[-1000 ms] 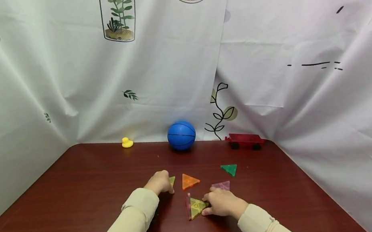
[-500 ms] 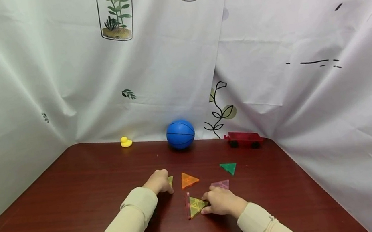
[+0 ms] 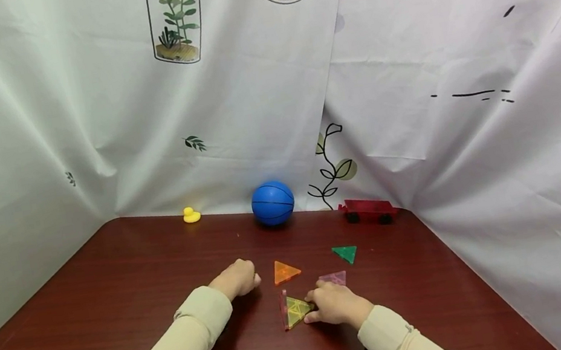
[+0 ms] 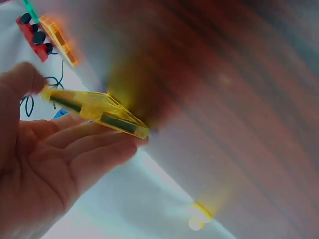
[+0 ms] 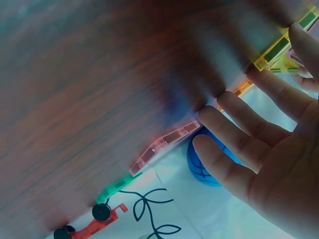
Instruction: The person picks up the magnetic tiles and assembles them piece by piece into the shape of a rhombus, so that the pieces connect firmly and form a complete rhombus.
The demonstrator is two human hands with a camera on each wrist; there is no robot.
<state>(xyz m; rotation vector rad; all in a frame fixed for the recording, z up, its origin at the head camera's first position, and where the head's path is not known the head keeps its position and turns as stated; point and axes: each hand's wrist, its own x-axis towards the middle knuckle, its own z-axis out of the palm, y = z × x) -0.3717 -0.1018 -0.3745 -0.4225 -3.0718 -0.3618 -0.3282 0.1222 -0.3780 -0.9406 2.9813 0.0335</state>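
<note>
Left hand (image 3: 236, 278) pinches yellow triangle (image 4: 89, 107) between thumb and fingers (image 4: 102, 159), left of centre in left-wrist view, hidden from head view; right hand (image 3: 336, 304) pinches second yellow tile (image 3: 296, 310), head view lower centre, corner covered; lilac tile (image 3: 335, 278) partly hidden.

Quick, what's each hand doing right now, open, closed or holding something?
Left hand: holding a yellow triangular tile.
Right hand: pinching a second yellow tile, its other fingers held apart.
</note>
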